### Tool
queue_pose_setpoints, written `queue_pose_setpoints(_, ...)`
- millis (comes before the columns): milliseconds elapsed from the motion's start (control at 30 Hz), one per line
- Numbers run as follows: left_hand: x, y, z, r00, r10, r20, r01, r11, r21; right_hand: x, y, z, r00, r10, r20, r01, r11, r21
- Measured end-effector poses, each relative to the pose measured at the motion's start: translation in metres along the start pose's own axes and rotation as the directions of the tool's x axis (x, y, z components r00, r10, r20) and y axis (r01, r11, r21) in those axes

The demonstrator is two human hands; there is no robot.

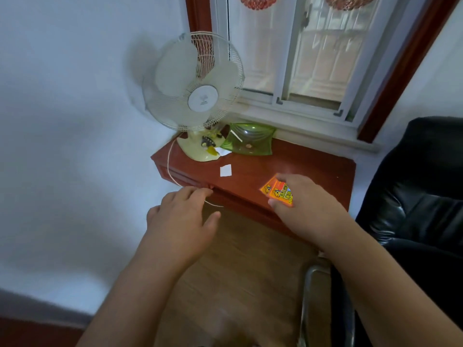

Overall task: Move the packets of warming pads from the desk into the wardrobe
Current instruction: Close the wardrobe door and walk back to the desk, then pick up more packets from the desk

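We see the right hand (304, 204) pinching the orange warming-pad packets (278, 192), thumb under the lower corner, fingers curled over the top; looks like two packets fanned together, exact count unclear. The packets sit over the front edge of the red-brown desk (300, 164), toward its right end; we can't tell if they touch the top. The left hand (183, 216) holds nothing, fingers relaxed and loosely spread, hovering off the desk's front-left corner, fingertips near the white cord (170, 166) hanging there. At the back-left corner of the desk: a pale table fan (194, 96). Just right of it, against the back edge, a green translucent dish (248, 139). A small white paper square (225, 170) lies mid-desk, left of centre. A black leather chair (421, 196) stands beside the desk's right edge.
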State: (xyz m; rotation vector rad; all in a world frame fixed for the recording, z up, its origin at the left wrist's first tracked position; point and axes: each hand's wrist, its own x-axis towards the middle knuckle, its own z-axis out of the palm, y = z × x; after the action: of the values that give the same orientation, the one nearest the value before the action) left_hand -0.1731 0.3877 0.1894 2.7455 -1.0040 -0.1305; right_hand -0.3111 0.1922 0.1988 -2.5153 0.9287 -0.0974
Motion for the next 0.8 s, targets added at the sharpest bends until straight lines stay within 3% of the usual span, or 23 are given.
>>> queue_pose_setpoints(333,0.093,0.073,0.021,0.972,0.233,0.034,-0.232,0.972,-0.046,0.038,0.07,-0.027,0.973,0.218,-0.07,-0.219,0.976,-0.006)
queue_pose_setpoints(800,0.268,0.145,0.056,0.864,0.5,0.062,-0.49,0.863,-0.126,0.136,0.11,-0.05,0.844,0.513,-0.16,-0.513,0.857,0.041)
